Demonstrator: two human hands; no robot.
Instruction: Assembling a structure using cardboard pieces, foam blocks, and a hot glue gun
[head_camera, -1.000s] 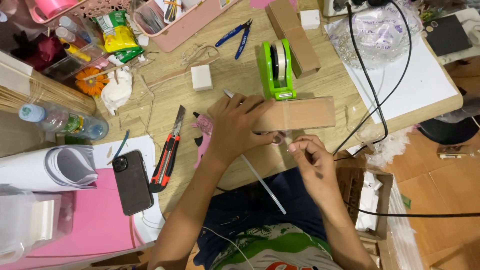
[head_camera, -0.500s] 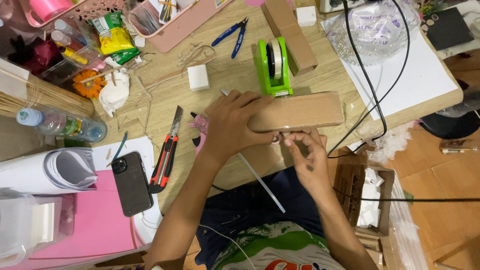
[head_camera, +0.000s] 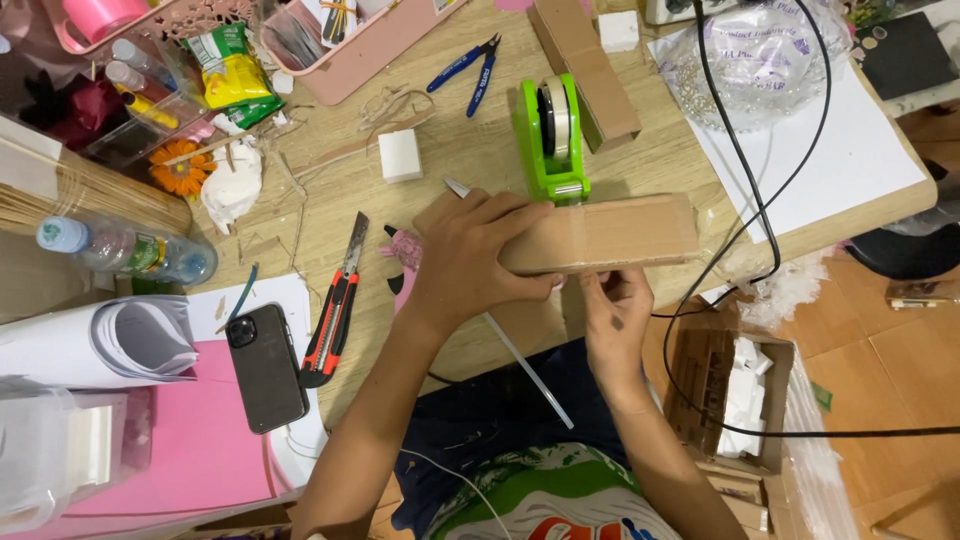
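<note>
Wooden and crowded, the desk (head_camera: 480, 160) fills most of what we see, its near edge running from 8 o'clock to 3 o'clock, with orange floor tiles beyond it on the right.

At 12 o'clock a pink tray (head_camera: 350, 50) holds small tools that we cannot make out, and its top is cut off by the frame. At 10 o'clock a clear bin (head_camera: 130, 110) holds glue bottles. Under the desk edge at 4 o'clock, an open cardboard carton (head_camera: 720, 400) holds white foam pieces.

Our left hand (head_camera: 470, 265) is clamped over the left end of a long cardboard box (head_camera: 600, 235), which lies near the middle of the desk, just in front of a green tape dispenser (head_camera: 550, 140). Our right hand (head_camera: 615, 320) sits under the box's near edge with fingertips pinched together against it; whether they hold tape we cannot tell. A white stick (head_camera: 530, 370) is partly hidden beneath the left wrist.

Black cables (head_camera: 760, 190) cross a white sheet at 2 o'clock. A box cutter (head_camera: 335, 310) and a phone (head_camera: 265, 365) lie at 8 o'clock, leaving a little bare wood between them and the left arm.
</note>
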